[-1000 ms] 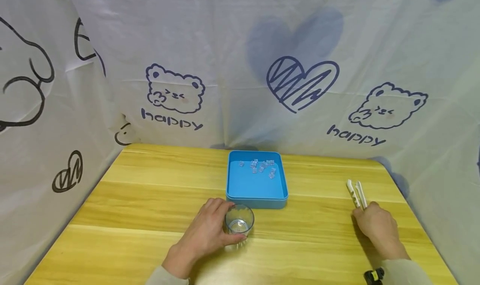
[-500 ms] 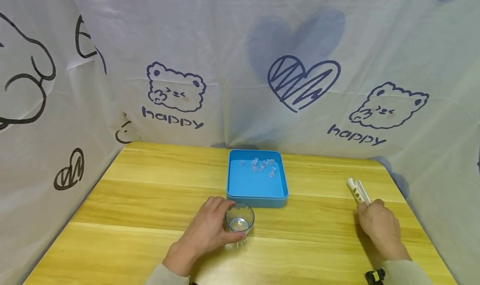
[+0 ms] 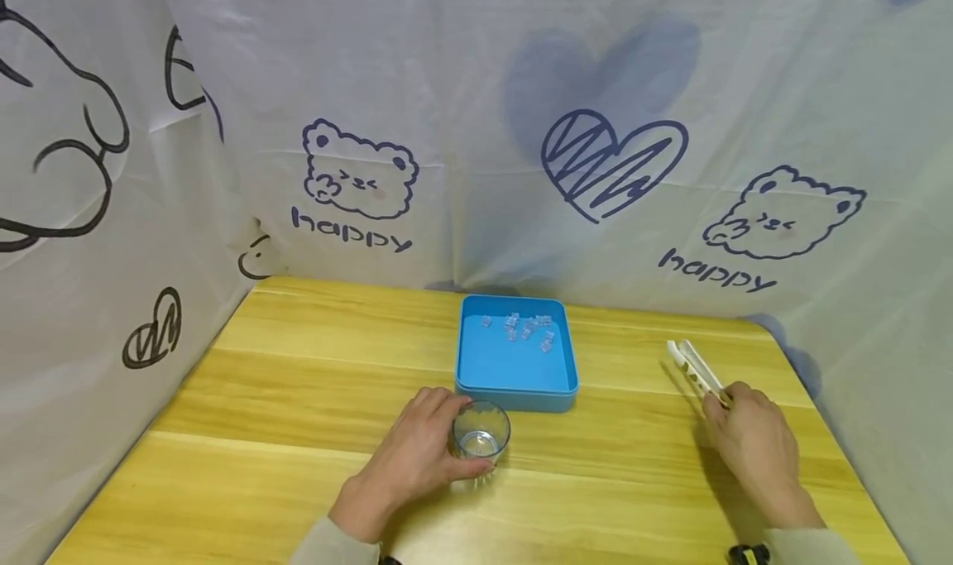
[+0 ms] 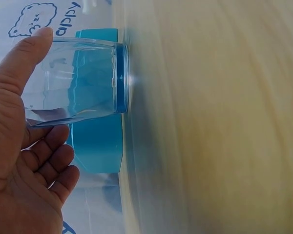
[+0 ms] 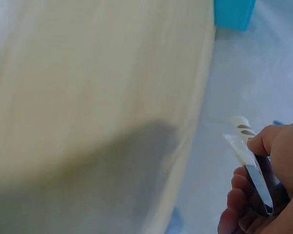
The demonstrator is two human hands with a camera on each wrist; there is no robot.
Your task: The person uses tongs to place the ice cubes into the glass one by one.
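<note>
My left hand [image 3: 420, 449] grips a clear drinking glass [image 3: 481, 437] that stands upright on the table, thumb on the near side and fingers behind. In the left wrist view the glass [image 4: 83, 80] shows no contents. My right hand [image 3: 755, 441] holds a pair of white-tipped tongs [image 3: 696, 371] over the table's right side, arms slightly apart with nothing between them. The right wrist view shows thumb and fingers around the metal part of the tongs [image 5: 256, 178]. Just beyond the glass sits a shallow blue tray [image 3: 514, 399] holding several small clear cubes [image 3: 527, 327] toward its far side.
The wood-grain table [image 3: 298, 383] ends at a white cloth backdrop [image 3: 476, 217] printed with bears and hearts. Another cloth wall [image 3: 67, 317] runs along the left side. Bare tabletop lies between the tray and my right hand.
My right hand has raised the tongs off the table and turned their tips leftward; the arms narrowed, then spread a little. My left hand stays on the glass. The head view has shifted slightly.
</note>
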